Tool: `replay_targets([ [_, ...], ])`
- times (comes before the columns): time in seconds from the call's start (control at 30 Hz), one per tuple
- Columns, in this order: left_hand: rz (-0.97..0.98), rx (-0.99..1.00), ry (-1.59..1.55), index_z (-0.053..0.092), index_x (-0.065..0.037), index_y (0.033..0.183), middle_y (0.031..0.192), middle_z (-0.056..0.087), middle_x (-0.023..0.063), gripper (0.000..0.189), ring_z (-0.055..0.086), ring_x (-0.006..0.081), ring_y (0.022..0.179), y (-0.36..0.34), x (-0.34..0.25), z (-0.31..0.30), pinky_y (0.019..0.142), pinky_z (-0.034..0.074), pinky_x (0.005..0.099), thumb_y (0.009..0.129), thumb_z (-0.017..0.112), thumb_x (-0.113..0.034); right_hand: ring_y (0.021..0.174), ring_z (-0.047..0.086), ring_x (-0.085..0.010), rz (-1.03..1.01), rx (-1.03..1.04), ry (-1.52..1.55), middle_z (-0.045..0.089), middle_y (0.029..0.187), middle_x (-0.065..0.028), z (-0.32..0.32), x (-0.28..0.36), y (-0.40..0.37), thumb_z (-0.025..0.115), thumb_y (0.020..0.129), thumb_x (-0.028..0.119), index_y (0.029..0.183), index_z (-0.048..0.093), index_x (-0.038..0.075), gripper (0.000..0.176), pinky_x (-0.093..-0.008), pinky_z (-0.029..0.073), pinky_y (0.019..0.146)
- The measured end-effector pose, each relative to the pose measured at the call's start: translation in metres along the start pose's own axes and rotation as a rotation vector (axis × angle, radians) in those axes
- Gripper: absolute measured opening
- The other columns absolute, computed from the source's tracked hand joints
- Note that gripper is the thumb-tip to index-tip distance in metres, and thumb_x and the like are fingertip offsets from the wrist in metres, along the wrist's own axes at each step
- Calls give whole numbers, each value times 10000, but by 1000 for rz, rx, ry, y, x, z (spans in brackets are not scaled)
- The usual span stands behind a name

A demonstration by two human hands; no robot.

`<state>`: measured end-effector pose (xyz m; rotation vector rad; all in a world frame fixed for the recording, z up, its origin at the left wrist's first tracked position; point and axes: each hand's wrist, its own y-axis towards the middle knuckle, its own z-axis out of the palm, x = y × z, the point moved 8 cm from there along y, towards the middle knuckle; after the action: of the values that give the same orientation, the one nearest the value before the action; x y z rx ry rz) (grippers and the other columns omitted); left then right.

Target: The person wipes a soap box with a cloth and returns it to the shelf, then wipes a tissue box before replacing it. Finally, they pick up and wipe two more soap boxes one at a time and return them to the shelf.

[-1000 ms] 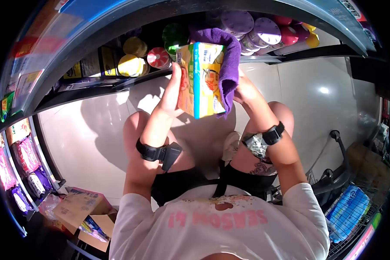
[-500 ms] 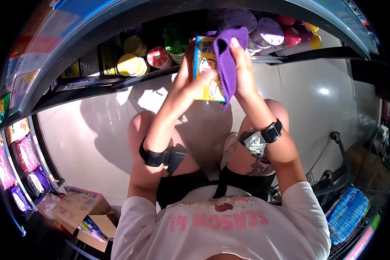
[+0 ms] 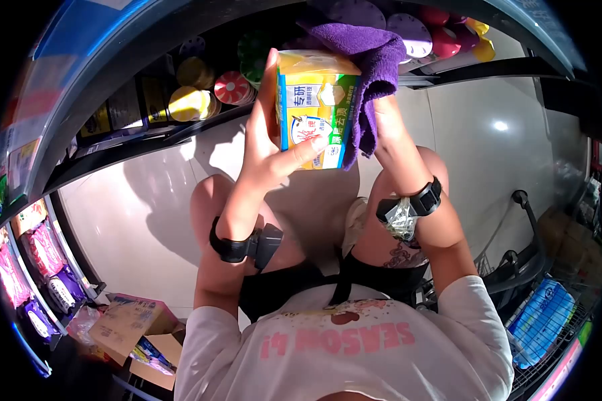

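Note:
My left hand (image 3: 266, 150) is wrapped round a yellow, blue and green pack of laundry soap (image 3: 309, 100), its thumb across the printed front. The pack is held up before the shelf, with its front, one green side and its top end showing. A purple cloth (image 3: 371, 57) lies against the pack's right side and hangs down beside it. Inside or behind that cloth is my right hand (image 3: 386, 120), its fingers mostly covered; the cloth drapes over them and presses at the pack's edge.
Round tubs and canisters, including a yellow one (image 3: 190, 103) and a red-and-white one (image 3: 233, 87), stand on the low shelf ahead. An open cardboard box (image 3: 130, 324) sits at lower left. On the right is a cart (image 3: 525, 267) with a blue package (image 3: 542, 321).
The soap pack has turned and come closer, so its front and green side now show. The cloth has shifted right and now covers my right hand's thumb and fingers.

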<state>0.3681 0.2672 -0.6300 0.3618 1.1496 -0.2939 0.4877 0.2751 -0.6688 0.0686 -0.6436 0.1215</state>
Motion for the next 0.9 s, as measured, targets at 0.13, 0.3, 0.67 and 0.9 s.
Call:
replay_targets([
  [0.13, 105, -18, 144, 68, -14, 1404, 1280, 407, 159, 970, 457, 227, 1147, -1, 0, -4, 954, 369, 329, 677, 703, -108, 994, 535, -183, -29, -36, -125, 530, 1121, -104, 1, 4, 5, 628, 811, 172, 1212, 416, -2, 486, -311, 463, 854],
  [0.3, 188, 12, 365, 94, 12, 1396, 1283, 403, 196, 953, 454, 255, 1155, -5, 5, -5, 962, 359, 343, 671, 703, -97, 1073, 494, -218, -95, 30, -279, 485, 1210, -132, 0, 9, 12, 592, 820, 295, 1261, 377, -8, 577, -338, 394, 940],
  [0.67, 514, 18, 1088, 427, -150, 1300, 1066, 477, 206, 813, 557, 350, 847, -6, -12, -7, 724, 487, 396, 567, 776, -197, 1029, 502, -181, 182, 111, -287, 498, 1139, -114, 3, 7, 11, 696, 680, 209, 1297, 319, 5, 751, -303, 436, 866],
  [0.9, 517, 143, 1164, 405, -176, 1309, 1041, 468, 194, 850, 560, 336, 797, -15, -8, 3, 675, 492, 383, 550, 787, -203, 881, 588, -135, 159, -93, -258, 593, 994, -57, -10, 11, 15, 629, 816, 174, 1115, 506, 23, 356, -281, 490, 785],
])
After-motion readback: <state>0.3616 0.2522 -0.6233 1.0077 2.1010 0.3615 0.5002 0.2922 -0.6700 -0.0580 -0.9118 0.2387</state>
